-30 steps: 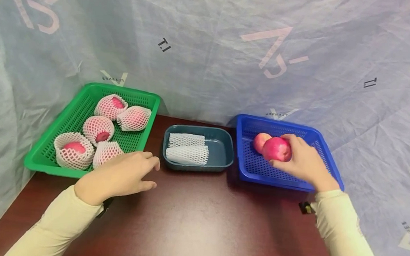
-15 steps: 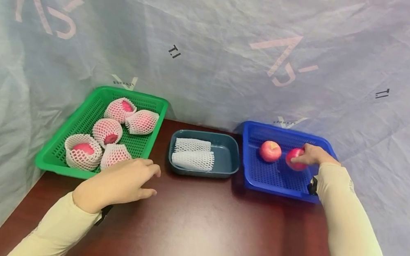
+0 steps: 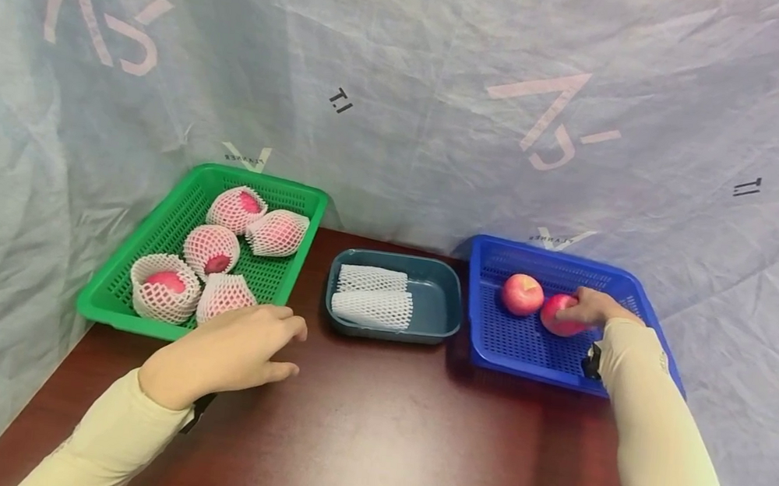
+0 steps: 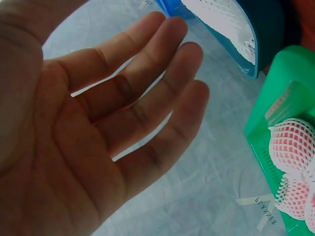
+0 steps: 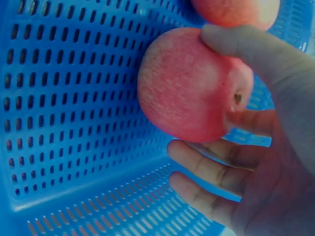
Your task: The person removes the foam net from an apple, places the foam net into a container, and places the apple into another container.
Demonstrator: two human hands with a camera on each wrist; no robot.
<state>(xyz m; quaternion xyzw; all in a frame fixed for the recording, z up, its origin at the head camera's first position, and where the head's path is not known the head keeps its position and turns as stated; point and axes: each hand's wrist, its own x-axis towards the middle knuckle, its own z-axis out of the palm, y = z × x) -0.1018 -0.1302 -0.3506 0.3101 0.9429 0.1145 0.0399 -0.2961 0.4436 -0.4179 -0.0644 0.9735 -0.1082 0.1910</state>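
In the head view, my right hand [image 3: 597, 308] grips a red apple [image 3: 561, 315] low in the blue basket [image 3: 515, 365]. The right wrist view shows the thumb on one side of this apple [image 5: 189, 86] and fingers on the other, with two fingers spread beside it. A second apple [image 3: 522, 295] sits just left of it, bare like the first. My left hand [image 3: 227, 352] is held over the table in front of the green basket [image 3: 121, 319], holding nothing. Its fingers [image 4: 142, 110] are loosely extended in the left wrist view.
Several apples in white foam nets [image 3: 211, 249] lie in the green basket. Between the baskets stands a dark teal tray [image 3: 436, 302] with white foam net sleeves [image 3: 372, 306] on its left side. A grey cloth [image 3: 401, 119] hangs behind the brown table [image 3: 371, 429].
My right hand has lowered the apple from above the blue basket to its floor, right of the other apple. The view has shifted slightly; the left hand stays nearly still.
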